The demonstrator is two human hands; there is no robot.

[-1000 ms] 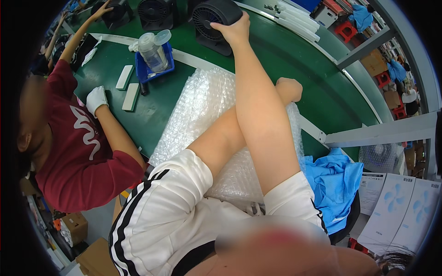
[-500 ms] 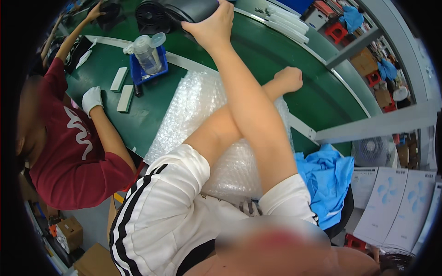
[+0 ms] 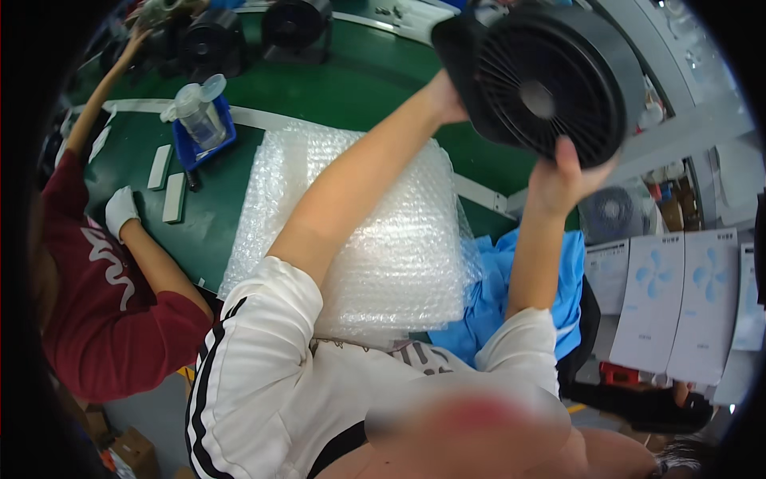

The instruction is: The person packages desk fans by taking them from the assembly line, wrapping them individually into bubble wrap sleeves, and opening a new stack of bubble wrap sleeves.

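A black desk fan with a round grille and a pale hub is raised above the green table at the upper right. My left hand holds it at its base side, with the fingers hidden behind the housing. From below, my right hand grips the round rim, its thumb over the front grille. Beneath my forearms a stack of clear bubble wrap sheets lies on the near part of the table.
Black fans stand on the green belt at the far left. A blue tray holds a plastic bottle; two pale blocks lie beside it. A co-worker sits at left. Blue cloth and white boxes are at right.
The fan in my right hand has come from the far middle to the upper right. My arms have uncrossed, and my left hand, closed and apart from the fan before, now holds it too.
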